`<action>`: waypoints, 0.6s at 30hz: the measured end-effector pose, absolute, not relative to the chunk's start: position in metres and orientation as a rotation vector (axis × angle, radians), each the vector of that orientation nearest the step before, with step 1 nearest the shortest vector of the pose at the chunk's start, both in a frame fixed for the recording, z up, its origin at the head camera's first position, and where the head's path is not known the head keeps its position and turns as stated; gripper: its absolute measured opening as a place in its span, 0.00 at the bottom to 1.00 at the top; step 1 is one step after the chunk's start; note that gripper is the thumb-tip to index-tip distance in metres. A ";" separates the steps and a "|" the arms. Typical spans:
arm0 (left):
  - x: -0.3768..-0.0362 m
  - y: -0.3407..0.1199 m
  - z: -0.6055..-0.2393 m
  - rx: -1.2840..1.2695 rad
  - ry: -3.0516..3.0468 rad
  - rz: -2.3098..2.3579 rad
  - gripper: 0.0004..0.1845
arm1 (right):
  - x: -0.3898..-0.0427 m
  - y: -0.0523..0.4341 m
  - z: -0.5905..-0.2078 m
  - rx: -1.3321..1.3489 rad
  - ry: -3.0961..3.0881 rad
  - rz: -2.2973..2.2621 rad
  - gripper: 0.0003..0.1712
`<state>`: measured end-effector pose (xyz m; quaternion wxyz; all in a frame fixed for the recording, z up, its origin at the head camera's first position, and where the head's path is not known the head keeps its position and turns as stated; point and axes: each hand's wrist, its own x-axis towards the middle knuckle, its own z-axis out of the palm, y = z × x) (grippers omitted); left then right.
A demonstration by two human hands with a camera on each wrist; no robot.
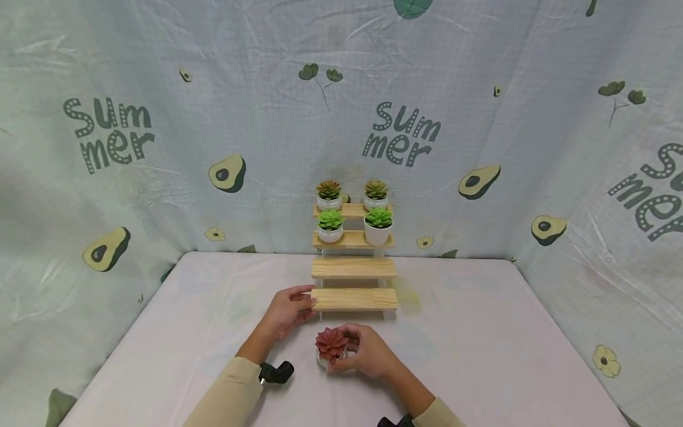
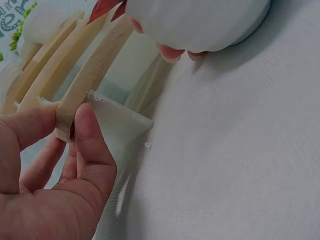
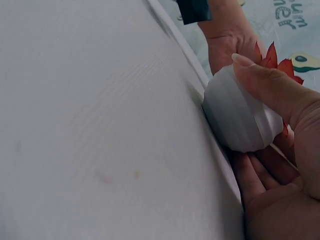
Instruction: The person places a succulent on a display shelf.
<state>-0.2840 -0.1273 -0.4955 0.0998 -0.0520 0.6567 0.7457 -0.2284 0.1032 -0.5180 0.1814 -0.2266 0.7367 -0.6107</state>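
My right hand [image 1: 370, 353] grips a small white pot with a red succulent [image 1: 331, 344], thumb on one side and fingers on the other. In the right wrist view the ribbed white pot [image 3: 240, 112] sits close over the cloth, red leaves poking out beyond my thumb. My left hand [image 1: 290, 309] pinches the left end of the lowest board of a wooden step shelf [image 1: 354, 300]. The left wrist view shows thumb and fingers on that board's end [image 2: 80, 95], beside a white side support [image 2: 117, 117].
On the top step stand two potted succulents, one reddish [image 1: 329, 191] and one yellow-green [image 1: 376, 191]. Two bright green ones [image 1: 330, 220] occupy the step below. A printed curtain [image 1: 267, 130] hangs behind and beside the table [image 1: 459, 344], which is covered in white cloth.
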 end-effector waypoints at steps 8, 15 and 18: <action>-0.284 -0.129 -0.496 -0.138 1.938 2.215 0.24 | -0.231 0.102 -0.516 -0.531 2.074 -1.796 0.35; -0.286 -0.129 -0.498 -0.122 1.943 2.199 0.24 | -0.244 0.108 -0.505 -0.562 2.130 -1.892 0.34; -0.285 -0.129 -0.498 -0.130 1.941 2.194 0.24 | -0.249 0.110 -0.496 -0.579 2.179 -1.897 0.34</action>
